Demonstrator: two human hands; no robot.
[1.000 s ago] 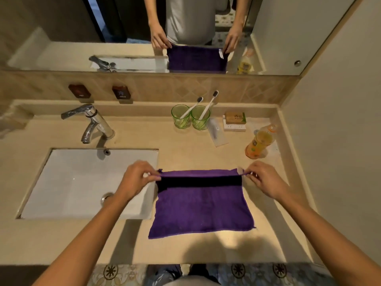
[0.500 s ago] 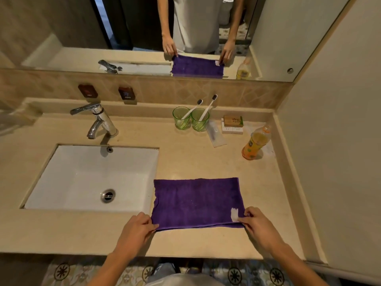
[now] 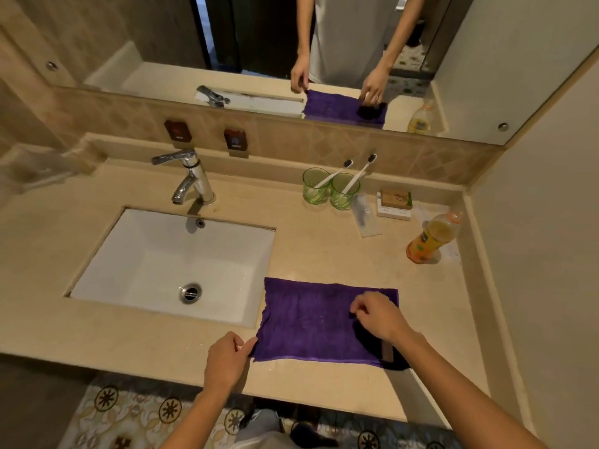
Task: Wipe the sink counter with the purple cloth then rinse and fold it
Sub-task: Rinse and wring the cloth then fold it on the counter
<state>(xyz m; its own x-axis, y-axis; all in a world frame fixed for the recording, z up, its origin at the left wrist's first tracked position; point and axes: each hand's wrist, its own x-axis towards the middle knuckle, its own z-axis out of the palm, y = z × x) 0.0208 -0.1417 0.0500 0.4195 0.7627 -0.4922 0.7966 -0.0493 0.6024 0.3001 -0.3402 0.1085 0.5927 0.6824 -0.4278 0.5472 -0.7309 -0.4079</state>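
The cloth (image 3: 311,322) lies folded on the surface just right of the sink (image 3: 175,264); left hand (image 3: 227,359) pinches its near left corner, right hand (image 3: 377,317) pinches its right part

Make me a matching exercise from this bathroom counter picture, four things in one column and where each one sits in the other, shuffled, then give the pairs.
Things:
1. purple cloth
2. orange bottle
3. faucet
4. toothbrushes

Places:
A. behind the sink basin
B. standing in the green cups
C. flat on the counter's front edge, under the hands
D. near the right wall

Pairs: 1-C, 2-D, 3-A, 4-B
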